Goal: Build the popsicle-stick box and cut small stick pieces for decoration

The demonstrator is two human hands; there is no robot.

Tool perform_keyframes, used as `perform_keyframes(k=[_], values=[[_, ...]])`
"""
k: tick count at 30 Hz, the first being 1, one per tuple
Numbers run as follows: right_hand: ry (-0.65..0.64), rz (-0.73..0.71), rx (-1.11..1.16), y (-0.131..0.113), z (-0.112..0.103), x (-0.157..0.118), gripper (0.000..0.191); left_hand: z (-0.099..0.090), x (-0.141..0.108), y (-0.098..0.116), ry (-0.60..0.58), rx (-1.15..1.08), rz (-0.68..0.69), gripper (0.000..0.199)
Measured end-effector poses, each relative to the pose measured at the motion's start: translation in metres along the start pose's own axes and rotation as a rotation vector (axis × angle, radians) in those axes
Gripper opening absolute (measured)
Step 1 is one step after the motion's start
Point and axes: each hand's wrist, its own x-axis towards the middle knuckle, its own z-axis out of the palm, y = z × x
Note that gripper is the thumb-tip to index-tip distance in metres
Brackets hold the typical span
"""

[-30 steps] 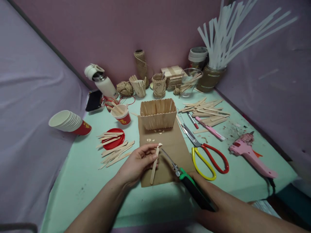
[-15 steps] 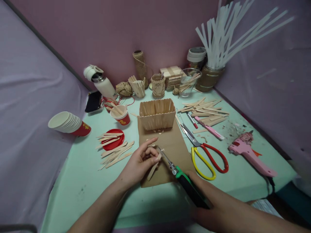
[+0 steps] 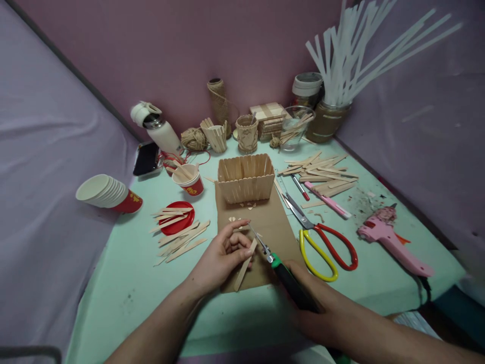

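My left hand (image 3: 233,253) pinches a wooden craft stick (image 3: 245,267) between thumb and fingers, its index finger stretched out above. The stick slants over a brown cardboard sheet (image 3: 271,222), its upper end towards the right. In my right hand (image 3: 316,308) is a pair of snips (image 3: 290,283) with green and black handles. Their slim metal blades point up and left, just above the stick's upper end, near my left index fingertip. Beyond my hands stands a box made of craft sticks (image 3: 246,189) at the sheet's far end. Small cut chips (image 3: 232,220) lie on the cardboard.
Large scissors (image 3: 318,237), a pink cutter (image 3: 328,199) and a pink glue gun (image 3: 392,240) lie to the right, below piled sticks (image 3: 326,172). On the left are a red plate (image 3: 187,222) with sticks, and stacked paper cups (image 3: 109,194). Twine and jars line the back.
The stick in my left hand has shifted slightly right and shows more of its length. The blades have moved off its end, up and to the left of it.
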Motion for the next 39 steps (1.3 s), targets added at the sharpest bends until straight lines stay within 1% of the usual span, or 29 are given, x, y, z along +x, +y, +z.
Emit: perform_keyframes(k=[3, 7, 9, 11, 15, 17, 20, 22, 24, 26, 28, 29, 31, 34, 36, 37, 39], values=[[0.003, 0.001, -0.032, 0.001, 0.000, 0.001, 0.058, 0.001, -0.001, 0.001, 0.005, 0.011, -0.011, 0.054], [0.014, 0.019, -0.101, 0.005, -0.001, 0.002, 0.037, 0.000, -0.002, 0.002, 0.013, 0.011, -0.019, 0.055], [0.030, 0.021, -0.106, 0.006, -0.002, 0.003, 0.030, -0.001, -0.002, 0.003, 0.021, 0.011, -0.022, 0.055], [0.024, 0.008, -0.070, 0.005, -0.005, 0.004, 0.029, -0.004, -0.001, 0.006, 0.036, 0.019, -0.017, 0.054], [-0.068, -0.044, 0.086, 0.004, -0.013, 0.003, 0.037, -0.010, -0.001, 0.013, 0.111, 0.070, 0.042, 0.042], [-0.088, -0.042, 0.134, 0.005, -0.016, 0.001, 0.042, -0.013, 0.000, 0.015, 0.172, 0.102, 0.061, 0.034], [-0.086, -0.048, 0.172, 0.008, -0.017, -0.001, 0.047, -0.019, 0.000, 0.017, 0.271, 0.145, 0.073, 0.027], [-0.057, -0.072, 0.162, 0.008, -0.018, -0.003, 0.046, -0.026, -0.001, 0.021, 0.348, 0.182, 0.100, 0.028], [-0.006, -0.097, 0.101, 0.009, -0.019, -0.005, 0.042, -0.038, -0.003, 0.027, 0.465, 0.247, 0.160, 0.032], [0.048, -0.128, 0.024, 0.011, -0.021, -0.007, 0.043, -0.053, -0.007, 0.035, 0.627, 0.387, 0.260, 0.031], [0.097, -0.151, -0.015, 0.018, -0.024, -0.009, 0.053, -0.070, -0.013, 0.043, 0.769, 0.629, 0.377, 0.022], [0.118, -0.144, -0.020, 0.023, -0.025, -0.009, 0.059, -0.078, -0.017, 0.046, 0.804, 0.747, 0.415, 0.019], [0.163, -0.098, -0.020, 0.033, -0.025, -0.009, 0.069, -0.090, -0.023, 0.050, 0.800, 0.910, 0.405, 0.020], [0.216, -0.059, -0.014, 0.045, -0.023, -0.006, 0.076, -0.100, -0.028, 0.049, 0.698, 0.998, 0.301, 0.027], [0.213, -0.078, -0.005, 0.046, -0.019, -0.004, 0.079, -0.102, -0.028, 0.047, 0.639, 1.031, 0.268, 0.030], [0.199, -0.092, 0.005, 0.044, -0.018, -0.002, 0.081, -0.103, -0.027, 0.047, 0.627, 1.040, 0.264, 0.030], [0.149, -0.124, 0.045, 0.038, -0.015, 0.003, 0.083, -0.103, -0.025, 0.046, 0.661, 1.037, 0.262, 0.028]])
